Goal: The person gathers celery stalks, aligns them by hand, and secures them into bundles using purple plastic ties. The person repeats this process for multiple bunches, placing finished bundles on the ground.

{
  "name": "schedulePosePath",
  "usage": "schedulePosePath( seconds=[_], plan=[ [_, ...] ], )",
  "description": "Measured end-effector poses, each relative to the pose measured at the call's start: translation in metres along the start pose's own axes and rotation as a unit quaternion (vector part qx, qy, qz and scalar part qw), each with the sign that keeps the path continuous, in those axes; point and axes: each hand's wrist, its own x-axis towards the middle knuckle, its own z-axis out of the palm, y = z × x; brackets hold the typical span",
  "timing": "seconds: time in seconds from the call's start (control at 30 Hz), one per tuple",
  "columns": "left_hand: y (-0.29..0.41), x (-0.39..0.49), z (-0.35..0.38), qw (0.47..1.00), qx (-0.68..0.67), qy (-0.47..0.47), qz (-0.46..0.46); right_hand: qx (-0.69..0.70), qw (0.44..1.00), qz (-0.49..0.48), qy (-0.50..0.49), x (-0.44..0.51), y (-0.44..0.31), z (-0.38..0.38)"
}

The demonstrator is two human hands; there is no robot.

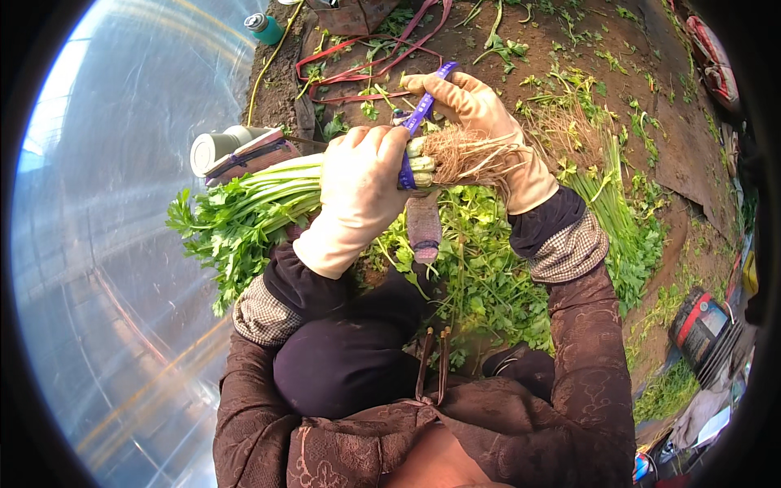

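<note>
My gloved left hand [364,183] grips a bunch of celery [274,186] near its root end. The leaves hang to the left and the brown roots [470,152] point right. A purple printed tape [422,110] goes around the stalks beside my left hand and rises to my gloved right hand [488,122], whose fingers hold its upper part above the roots. Under the bunch, a pinkish wrapped strip [424,229] points towards me. Just left of my left hand, a pale cylindrical roll or container [210,152] lies by a pinkish padded piece.
More celery with roots [610,201] lies on the soil at right; loose leafy stalks [488,274] lie before my knees. A red strap [360,79] and a teal bottle [265,29] are further off. Clear plastic sheeting [134,201] stands at left, and a dark container [705,332] at lower right.
</note>
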Motion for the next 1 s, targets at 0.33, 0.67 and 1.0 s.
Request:
schedulePosePath(
  seconds=[0.33,0.67,1.0],
  plan=[
    [-0.016,-0.002,0.016,0.999,0.007,0.035,0.007,-0.216,0.967,0.133,0.017,0.048,0.021,0.000],
    [-0.014,0.002,0.006,0.998,-0.004,0.026,-0.057,-0.475,0.848,0.228,-0.060,-0.080,0.064,-0.025],
    [0.071,0.001,-0.179,0.868,-0.495,0.016,-0.030,-0.242,0.946,-0.016,0.216,-0.203,-0.087,0.027]
  ],
)
